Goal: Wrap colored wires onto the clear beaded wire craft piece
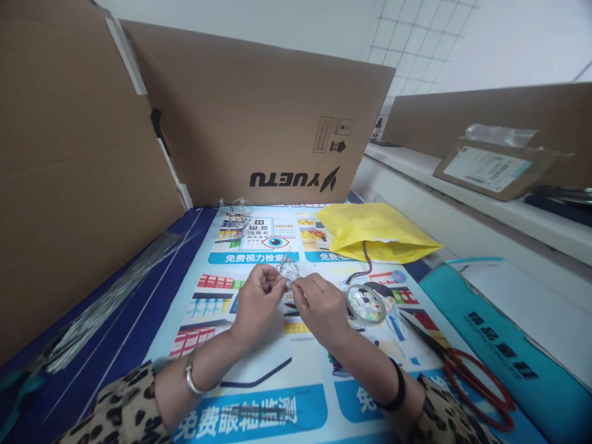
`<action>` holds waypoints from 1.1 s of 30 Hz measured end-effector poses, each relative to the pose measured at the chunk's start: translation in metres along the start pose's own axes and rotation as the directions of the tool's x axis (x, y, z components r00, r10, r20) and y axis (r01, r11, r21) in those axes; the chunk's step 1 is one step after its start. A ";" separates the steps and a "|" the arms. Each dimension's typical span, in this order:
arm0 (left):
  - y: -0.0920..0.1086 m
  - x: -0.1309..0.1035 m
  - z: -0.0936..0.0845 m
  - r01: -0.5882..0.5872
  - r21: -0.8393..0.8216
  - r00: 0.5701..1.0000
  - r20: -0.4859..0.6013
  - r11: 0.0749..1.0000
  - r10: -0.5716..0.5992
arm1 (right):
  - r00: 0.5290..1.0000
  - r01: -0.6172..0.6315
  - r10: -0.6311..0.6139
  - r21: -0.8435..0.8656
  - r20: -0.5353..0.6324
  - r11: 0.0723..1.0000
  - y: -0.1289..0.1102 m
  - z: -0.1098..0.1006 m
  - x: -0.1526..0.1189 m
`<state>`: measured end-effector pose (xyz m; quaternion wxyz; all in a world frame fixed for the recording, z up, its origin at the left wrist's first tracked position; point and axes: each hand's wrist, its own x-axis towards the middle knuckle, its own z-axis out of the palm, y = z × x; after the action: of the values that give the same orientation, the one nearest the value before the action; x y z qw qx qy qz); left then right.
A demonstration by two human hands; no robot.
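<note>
My left hand and my right hand meet over the middle of the printed mat, fingertips pinched close together. Between them is a tangle of thin silvery wire, with fine ends sticking up above the fingers. Both hands are closed on this wire; the exact spot of each pinch is partly hidden by the fingers. Just right of my right hand lies a round clear dish with small shiny bits in it. Dark thin objects beneath my hands are mostly covered.
Red-handled scissors lie at the right by a teal box. A yellow bag with coloured cords sits behind. Bundled wires and a teal-handled tool are at left. Cardboard walls stand behind and left. More wire pieces lie at the back.
</note>
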<state>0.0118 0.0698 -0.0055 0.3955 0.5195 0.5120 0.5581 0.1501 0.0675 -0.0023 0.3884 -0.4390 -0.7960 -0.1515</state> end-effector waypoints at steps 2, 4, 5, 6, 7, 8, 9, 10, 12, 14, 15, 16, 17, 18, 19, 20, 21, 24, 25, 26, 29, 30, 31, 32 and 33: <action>0.000 -0.001 0.001 0.004 0.004 1.000 0.003 1.000 -0.004 | 1.000 0.011 -0.012 -0.057 -0.007 0.998 0.000 0.003 0.000; 0.000 -0.002 0.002 0.002 0.022 1.000 -0.001 1.000 -0.002 | 1.000 0.007 -0.007 -0.068 -0.003 0.998 0.001 0.006 -0.001; 0.000 -0.003 0.002 -0.002 0.033 1.000 -0.001 0.999 0.002 | 1.000 -0.003 0.003 -0.056 0.003 0.998 0.001 0.007 -0.002; 0.000 -0.003 0.003 -0.005 0.045 1.000 -0.002 0.999 0.005 | 1.000 -0.018 0.019 -0.034 0.011 0.999 0.001 0.009 -0.003; 0.000 -0.003 0.003 -0.008 0.057 1.000 -0.002 0.998 0.008 | 0.999 -0.040 0.040 -0.002 0.022 0.999 0.001 0.010 -0.004; -0.001 -0.004 0.003 -0.011 0.068 1.000 -0.004 0.998 0.011 | 0.997 -0.070 0.069 0.037 0.034 0.997 0.001 0.010 -0.005; -0.001 -0.004 0.003 -0.012 0.081 1.000 -0.005 0.997 0.013 | 0.993 -0.110 0.107 0.077 0.048 0.991 0.000 0.011 -0.006; -0.002 -0.004 0.003 -0.013 0.094 1.000 -0.005 0.995 0.013 | 0.986 -0.161 0.154 0.118 0.068 0.980 -0.001 0.011 -0.007; -0.003 -0.005 0.003 -0.009 0.112 1.000 -0.002 0.994 0.009 | 0.952 -0.295 0.271 0.196 0.139 0.935 -0.003 0.010 -0.007; -0.003 -0.006 0.003 0.000 0.109 1.000 0.016 0.994 -0.001 | 0.891 -0.443 0.386 0.271 0.239 0.855 -0.006 0.008 -0.005; -0.004 -0.007 0.003 0.005 0.104 1.000 0.026 0.995 -0.007 | 0.854 -0.511 0.432 0.313 0.291 0.800 -0.007 0.007 -0.004; -0.004 -0.008 0.003 0.009 0.099 0.999 0.038 0.995 -0.013 | 0.815 -0.574 0.471 0.357 0.338 0.737 -0.008 0.006 -0.003; -0.004 -0.010 0.002 0.011 0.093 0.998 0.053 0.996 -0.016 | 0.776 -0.629 0.503 0.403 0.381 0.665 -0.009 0.006 -0.003; -0.004 -0.011 0.002 0.009 0.089 0.997 0.070 0.996 -0.015 | 0.733 -0.680 0.531 0.447 0.424 0.581 -0.009 0.005 -0.002; -0.003 -0.013 0.001 0.004 0.089 0.996 0.088 0.996 -0.012 | 0.685 -0.727 0.556 0.485 0.470 0.486 -0.010 0.006 -0.001; -0.003 -0.015 0.001 -0.005 0.095 0.994 0.109 0.996 -0.006 | 0.634 -0.766 0.577 0.517 0.514 0.382 -0.010 0.006 -0.001; -0.002 -0.016 0.000 -0.015 0.107 0.992 0.129 0.994 0.001 | 0.584 -0.794 0.591 0.541 0.556 0.276 -0.010 0.006 -0.001; 0.001 -0.019 -0.001 -0.047 0.161 0.982 0.186 0.986 0.017 | 0.486 -0.797 0.600 0.604 0.635 0.005 -0.011 0.007 0.001; 0.002 -0.019 -0.002 -0.058 0.175 0.979 0.202 0.983 0.021 | 0.476 -0.781 0.600 0.623 0.644 -0.050 -0.011 0.007 0.001; 0.002 -0.019 -0.002 -0.070 0.188 0.976 0.218 0.980 0.027 | 0.471 -0.766 0.599 0.637 0.648 -0.087 -0.011 0.007 0.002; 0.001 -0.019 -0.003 -0.121 0.249 0.963 0.264 0.961 0.053 | 0.466 -0.748 0.596 0.651 0.653 -0.129 -0.010 0.006 0.002; 0.001 -0.020 -0.003 -0.142 0.281 0.957 0.282 0.949 0.059 | 0.466 -0.747 0.594 0.651 0.656 -0.134 -0.010 0.005 0.002; 0.000 -0.020 -0.003 -0.162 0.318 0.951 0.303 0.934 0.062 | 0.465 -0.745 0.589 0.651 0.661 -0.143 -0.009 0.005 0.002; 0.000 -0.021 -0.003 -0.180 0.355 0.943 0.327 0.917 0.058 | 0.462 -0.744 0.584 0.650 0.667 -0.154 -0.009 0.005 0.002; 0.000 -0.022 -0.002 -0.193 0.393 0.935 0.351 0.899 0.047 | 0.460 -0.742 0.576 0.649 0.675 -0.168 -0.008 0.005 0.001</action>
<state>0.0126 0.0484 -0.0086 0.3190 0.7103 0.5126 0.3619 0.1407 0.0664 -0.0040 0.5164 -0.4823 -0.3986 0.5846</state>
